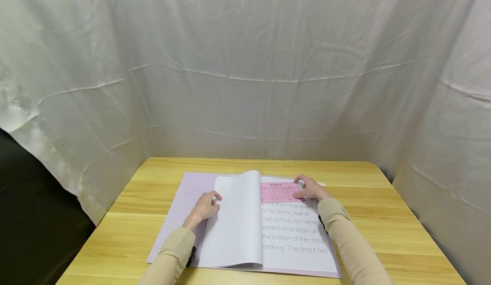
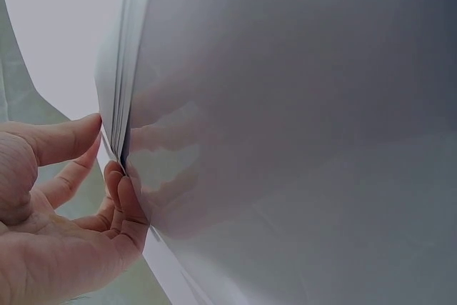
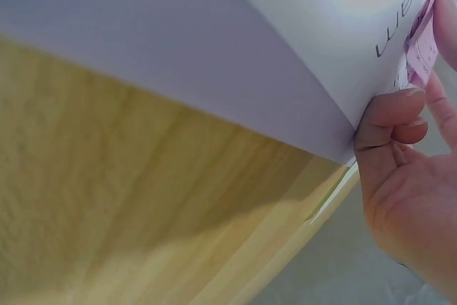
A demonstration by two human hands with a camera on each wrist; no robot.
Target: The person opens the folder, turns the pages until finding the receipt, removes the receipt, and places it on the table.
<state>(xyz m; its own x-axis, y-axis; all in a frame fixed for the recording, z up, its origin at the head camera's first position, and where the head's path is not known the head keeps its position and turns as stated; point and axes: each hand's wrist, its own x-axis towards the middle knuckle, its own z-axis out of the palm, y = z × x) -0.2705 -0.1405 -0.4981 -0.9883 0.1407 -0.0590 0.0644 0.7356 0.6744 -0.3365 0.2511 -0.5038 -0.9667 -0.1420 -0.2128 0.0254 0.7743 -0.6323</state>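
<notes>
A large book [image 1: 295, 242] with a lilac cover [image 1: 172, 221] lies spread on a wooden table, large print on its right page. Its turned white pages [image 1: 234, 221] bulge near the fold. My left hand [image 1: 205, 206] rests at their outer edge, thumb and forefinger apart; in the left wrist view, the thumb touches the page edge and the lower fingers bend beside it. My right hand [image 1: 310, 189] pinches the right end of a pink slip [image 1: 278, 192] printed with a grid, on the upper right page. Bent fingers of that hand touch the page in the right wrist view.
The wooden table [image 1: 383, 225] extends to both sides of the book. A small white strip [image 1: 322, 184] shows beyond the right hand. Pale cloth [image 1: 245, 106] hangs around the back and sides, with a dark area [image 1: 30, 208] at the left.
</notes>
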